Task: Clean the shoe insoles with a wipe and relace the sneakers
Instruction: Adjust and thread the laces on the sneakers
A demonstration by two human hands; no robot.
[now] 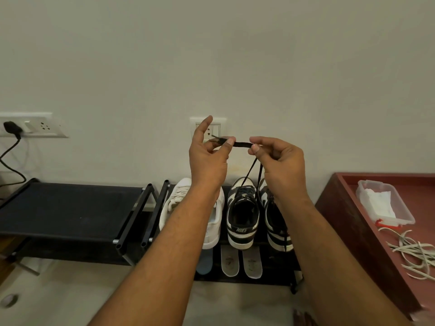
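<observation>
Two strands of the flat black shoelace [242, 144] drop from your fingertips to the black-and-white leather sneaker [242, 212] directly below them. Your left hand [207, 161] pinches the lace near its tip, one finger pointing straight up. Your right hand [280, 161] pinches it just beside, thumb against curled fingers, with the short span between level and taut. Lower still, two pale grey foam insoles [229, 264] lie side by side. Well to the right of your fingers sits a clear plastic box of white wipes [386, 201].
</observation>
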